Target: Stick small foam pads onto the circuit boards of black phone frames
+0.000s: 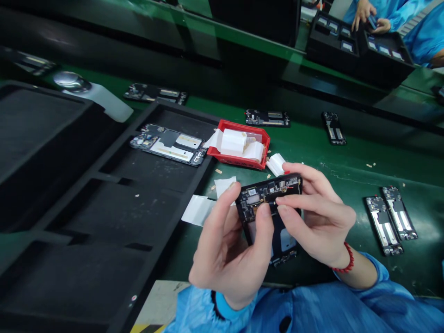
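Your left hand [229, 252] and right hand [317, 217] clamp the light, fragile black open-backed phone chassis [268, 203]; hold it by its stiff edges.

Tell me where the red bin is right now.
In the head view the red bin sits on the green mat just above centre, holding white paper slips, right of the black foam tray and beyond the phone board held in both hands.

No legible txt, labels, brands or nos. anywhere; tiny white sticker on black opened phone body [269, 200] too blurred.
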A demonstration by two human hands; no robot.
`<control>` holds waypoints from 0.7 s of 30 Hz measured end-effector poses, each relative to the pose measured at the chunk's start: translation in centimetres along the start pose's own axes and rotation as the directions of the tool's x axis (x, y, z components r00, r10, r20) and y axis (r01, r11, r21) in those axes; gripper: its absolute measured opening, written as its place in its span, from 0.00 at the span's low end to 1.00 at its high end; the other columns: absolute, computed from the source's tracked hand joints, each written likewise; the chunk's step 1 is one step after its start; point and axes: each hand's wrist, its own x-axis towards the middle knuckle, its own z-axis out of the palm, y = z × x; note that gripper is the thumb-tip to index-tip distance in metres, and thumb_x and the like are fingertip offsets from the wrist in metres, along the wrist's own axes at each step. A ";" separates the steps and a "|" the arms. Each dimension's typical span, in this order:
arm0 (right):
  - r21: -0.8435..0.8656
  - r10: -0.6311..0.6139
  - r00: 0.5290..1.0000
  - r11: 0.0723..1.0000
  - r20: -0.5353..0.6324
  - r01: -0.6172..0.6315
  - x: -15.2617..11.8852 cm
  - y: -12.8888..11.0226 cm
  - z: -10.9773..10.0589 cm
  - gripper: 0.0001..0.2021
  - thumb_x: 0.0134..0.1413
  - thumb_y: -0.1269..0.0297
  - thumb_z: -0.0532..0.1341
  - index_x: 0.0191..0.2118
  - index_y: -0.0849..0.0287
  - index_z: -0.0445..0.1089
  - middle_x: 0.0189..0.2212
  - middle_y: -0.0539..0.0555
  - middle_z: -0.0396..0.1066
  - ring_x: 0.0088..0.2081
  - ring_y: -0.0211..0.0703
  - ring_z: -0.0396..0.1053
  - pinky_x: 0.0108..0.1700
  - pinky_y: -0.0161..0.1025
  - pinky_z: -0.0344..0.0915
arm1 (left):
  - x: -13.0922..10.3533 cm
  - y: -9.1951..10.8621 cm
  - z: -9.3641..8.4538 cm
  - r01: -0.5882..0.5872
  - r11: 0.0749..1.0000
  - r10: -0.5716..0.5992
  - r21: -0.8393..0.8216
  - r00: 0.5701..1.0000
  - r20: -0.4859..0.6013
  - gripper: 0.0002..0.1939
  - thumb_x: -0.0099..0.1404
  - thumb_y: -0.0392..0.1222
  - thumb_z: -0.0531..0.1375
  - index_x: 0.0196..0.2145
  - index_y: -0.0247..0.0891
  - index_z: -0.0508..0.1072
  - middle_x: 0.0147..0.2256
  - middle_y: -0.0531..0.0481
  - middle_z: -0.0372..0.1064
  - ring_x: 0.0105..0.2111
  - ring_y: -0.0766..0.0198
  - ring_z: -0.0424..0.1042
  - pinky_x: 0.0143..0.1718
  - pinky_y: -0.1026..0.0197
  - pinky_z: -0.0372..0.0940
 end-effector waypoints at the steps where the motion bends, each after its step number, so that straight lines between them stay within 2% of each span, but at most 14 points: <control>1: 0.005 -0.007 1.000 1.000 0.007 0.007 0.0 0.0 0.0 0.08 0.56 0.74 0.67 0.37 0.54 0.80 0.53 0.58 0.77 0.45 0.48 0.80 0.44 0.47 0.80 | 0.0 0.0 0.0 0.002 1.000 -0.002 -0.003 1.000 -0.004 0.23 0.57 0.28 0.69 0.50 0.38 0.79 0.40 0.49 0.84 0.29 0.61 0.83 0.31 0.65 0.80; 3: 0.031 0.009 1.000 0.999 0.014 -0.009 -0.1 0.0 0.0 0.09 0.55 0.76 0.68 0.37 0.54 0.80 0.53 0.58 0.77 0.47 0.47 0.79 0.46 0.45 0.79 | 0.1 0.0 0.1 -0.001 1.000 0.000 -0.011 1.000 -0.012 0.23 0.57 0.27 0.69 0.50 0.38 0.79 0.40 0.50 0.84 0.29 0.62 0.83 0.32 0.65 0.80; 7: 0.121 0.154 0.988 0.981 0.000 -0.153 0.2 0.2 0.3 0.09 0.54 0.77 0.69 0.37 0.54 0.77 0.48 0.55 0.78 0.50 0.45 0.77 0.48 0.41 0.77 | 0.1 0.0 0.3 -0.009 1.000 0.008 -0.022 1.000 -0.029 0.25 0.55 0.26 0.70 0.50 0.40 0.80 0.39 0.52 0.84 0.29 0.63 0.83 0.32 0.67 0.79; 12: 0.259 0.262 0.965 0.931 0.017 -0.258 0.2 0.8 0.4 0.07 0.56 0.75 0.67 0.33 0.55 0.73 0.45 0.53 0.78 0.50 0.43 0.77 0.54 0.43 0.76 | 0.3 -0.1 0.2 0.069 0.997 -0.070 0.037 0.997 0.012 0.21 0.56 0.30 0.70 0.49 0.40 0.82 0.33 0.53 0.83 0.25 0.64 0.81 0.25 0.69 0.76; 14: 0.325 0.268 0.962 0.906 0.061 -0.273 -0.8 0.6 0.2 0.07 0.59 0.74 0.65 0.39 0.53 0.72 0.51 0.55 0.77 0.54 0.43 0.76 0.55 0.43 0.76 | 0.3 -0.4 0.1 0.093 0.995 -0.094 0.031 0.996 0.014 0.19 0.58 0.31 0.69 0.49 0.41 0.82 0.31 0.54 0.82 0.24 0.66 0.79 0.24 0.70 0.74; 16: 0.361 0.281 0.951 0.880 0.131 -0.310 -2.0 0.5 -0.3 0.14 0.62 0.73 0.63 0.50 0.50 0.68 0.55 0.55 0.75 0.53 0.42 0.77 0.51 0.41 0.78 | 0.3 -0.9 -0.1 0.105 0.994 -0.105 -0.013 0.994 0.017 0.18 0.63 0.33 0.68 0.50 0.42 0.81 0.31 0.54 0.82 0.24 0.69 0.77 0.25 0.70 0.72; 17: 0.360 0.297 0.940 0.869 0.166 -0.338 -2.4 0.7 -0.8 0.17 0.63 0.73 0.62 0.54 0.49 0.64 0.53 0.55 0.76 0.50 0.41 0.79 0.47 0.39 0.80 | 0.3 -1.2 -0.1 0.108 0.993 -0.105 -0.055 0.993 0.050 0.18 0.66 0.35 0.66 0.53 0.43 0.80 0.33 0.53 0.82 0.25 0.69 0.77 0.26 0.70 0.72; 19: 0.275 0.352 0.919 0.878 0.179 -0.391 -2.2 2.4 -2.1 0.19 0.64 0.70 0.63 0.56 0.48 0.60 0.47 0.53 0.78 0.41 0.39 0.81 0.41 0.36 0.80 | 0.3 -2.1 0.0 0.129 0.979 -0.100 -0.155 0.978 0.181 0.22 0.71 0.39 0.62 0.61 0.44 0.74 0.42 0.49 0.82 0.31 0.66 0.80 0.33 0.67 0.75; 21: 0.090 0.394 0.916 0.912 0.074 -0.400 0.2 5.7 -4.3 0.18 0.62 0.64 0.67 0.53 0.50 0.60 0.43 0.52 0.78 0.39 0.40 0.81 0.41 0.36 0.80 | 0.3 -3.0 0.3 0.195 0.951 -0.110 -0.240 0.939 0.326 0.28 0.74 0.43 0.58 0.69 0.45 0.63 0.53 0.43 0.78 0.40 0.61 0.82 0.42 0.62 0.77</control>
